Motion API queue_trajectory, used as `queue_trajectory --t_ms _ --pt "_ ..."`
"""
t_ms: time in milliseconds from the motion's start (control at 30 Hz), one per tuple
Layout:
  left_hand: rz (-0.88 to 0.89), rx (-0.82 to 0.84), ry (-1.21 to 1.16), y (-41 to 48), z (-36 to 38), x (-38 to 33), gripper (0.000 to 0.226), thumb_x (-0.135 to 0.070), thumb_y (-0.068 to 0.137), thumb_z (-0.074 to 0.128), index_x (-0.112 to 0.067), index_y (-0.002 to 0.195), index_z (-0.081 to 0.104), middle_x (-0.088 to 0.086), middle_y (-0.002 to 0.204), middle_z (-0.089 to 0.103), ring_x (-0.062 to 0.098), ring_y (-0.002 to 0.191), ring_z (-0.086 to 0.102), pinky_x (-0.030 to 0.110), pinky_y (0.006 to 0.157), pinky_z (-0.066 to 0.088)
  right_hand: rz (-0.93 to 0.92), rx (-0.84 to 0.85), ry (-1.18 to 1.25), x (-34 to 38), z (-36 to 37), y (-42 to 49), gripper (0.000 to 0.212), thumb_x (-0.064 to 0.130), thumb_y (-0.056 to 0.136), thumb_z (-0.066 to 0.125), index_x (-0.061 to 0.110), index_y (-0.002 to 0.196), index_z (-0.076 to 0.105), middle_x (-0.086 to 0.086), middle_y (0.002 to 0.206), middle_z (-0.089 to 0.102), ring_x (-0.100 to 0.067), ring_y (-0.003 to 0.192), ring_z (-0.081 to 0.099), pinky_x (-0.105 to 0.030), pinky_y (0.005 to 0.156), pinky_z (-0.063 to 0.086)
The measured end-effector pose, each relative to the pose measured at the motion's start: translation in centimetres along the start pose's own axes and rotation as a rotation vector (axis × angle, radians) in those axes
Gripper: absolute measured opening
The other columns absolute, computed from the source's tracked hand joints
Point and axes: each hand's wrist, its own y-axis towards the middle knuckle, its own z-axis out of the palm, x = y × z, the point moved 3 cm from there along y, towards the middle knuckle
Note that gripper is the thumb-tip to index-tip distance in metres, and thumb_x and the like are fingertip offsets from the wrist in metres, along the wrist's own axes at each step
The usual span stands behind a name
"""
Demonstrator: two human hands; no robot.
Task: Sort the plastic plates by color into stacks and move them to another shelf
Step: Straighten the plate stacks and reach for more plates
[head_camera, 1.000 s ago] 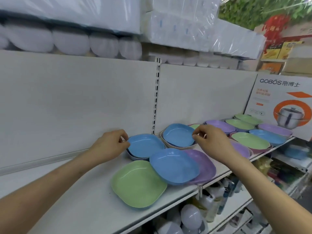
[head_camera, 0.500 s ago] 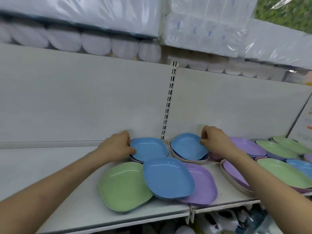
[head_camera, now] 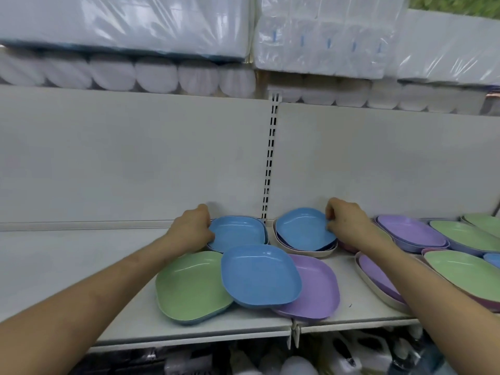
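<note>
Two small stacks topped by blue plates stand at the back of the white shelf (head_camera: 81,266). My left hand (head_camera: 190,228) grips the left edge of the left blue plate (head_camera: 239,234). My right hand (head_camera: 345,221) pinches the right rim of the right blue plate (head_camera: 303,230), which is tilted up off its stack. In front lie a green plate (head_camera: 189,288), a big blue plate (head_camera: 259,276) overlapping it, and a purple plate (head_camera: 316,290) partly under the blue one.
More purple (head_camera: 408,231) and green plates (head_camera: 465,272) crowd the shelf to the right. The upright slotted rail (head_camera: 270,163) splits the back panel. Wrapped white packs (head_camera: 324,36) fill the shelf above; bottles (head_camera: 297,364) stand below the front edge.
The view swung left, dropping the boxed cooker from sight. My right hand has closed on the right blue plate's rim and tipped it up. My left hand stays on the left plate.
</note>
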Motion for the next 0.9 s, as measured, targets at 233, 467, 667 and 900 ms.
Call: queue_trajectory --t_ms 233,467,667,900 --pt "-0.004 -0.026 0.059 0.0 -0.7 -0.5 0.025 -0.009 0.085 0.061 -0.013 0.106 0.050 0.008 0.100 0.059 0.031 0.089 0.061 0.033 0.058 0.039 -0.046 -0.101 -0.068 0.0 -1.3 -0.2 0.017 0.000 0.082 0.059 0.014 0.089 0.054 -0.006 0.088 0.065 -0.032 0.083 0.057 -0.040 0.069 0.047" --pt "0.061 -0.090 0.166 0.1 -2.1 -1.3 0.019 -0.005 0.086 0.048 -0.009 0.105 0.047 0.012 0.089 0.063 0.033 0.076 0.065 0.041 0.067 0.054 -0.064 -0.172 -0.092 -0.3 -2.0 -0.7 0.015 -0.001 0.085 0.053 0.013 0.090 0.053 -0.008 0.090 0.061 -0.031 0.080 0.053 -0.038 0.065 0.041" --pt "0.104 -0.115 0.111 -0.6 -3.6 -1.2 0.022 -0.007 0.092 0.037 -0.020 0.108 0.045 0.011 0.084 0.063 0.030 0.069 0.067 0.036 0.061 0.052 -0.046 -0.160 -0.057 -0.5 -2.3 -1.1 0.026 -0.002 0.091 0.045 0.013 0.103 0.062 -0.015 0.101 0.063 -0.030 0.084 0.052 -0.035 0.069 0.037" --pt "0.077 -0.134 -0.300 -1.6 -5.1 0.2 0.035 -0.003 0.095 0.039 -0.023 0.111 0.062 0.004 0.108 0.058 0.023 0.062 0.068 0.027 0.056 0.047 -0.030 -0.117 0.186 0.8 -2.5 -1.9 0.039 -0.003 0.093 0.046 0.014 0.121 0.068 -0.010 0.128 0.065 -0.024 0.106 0.056 -0.027 0.087 0.039"
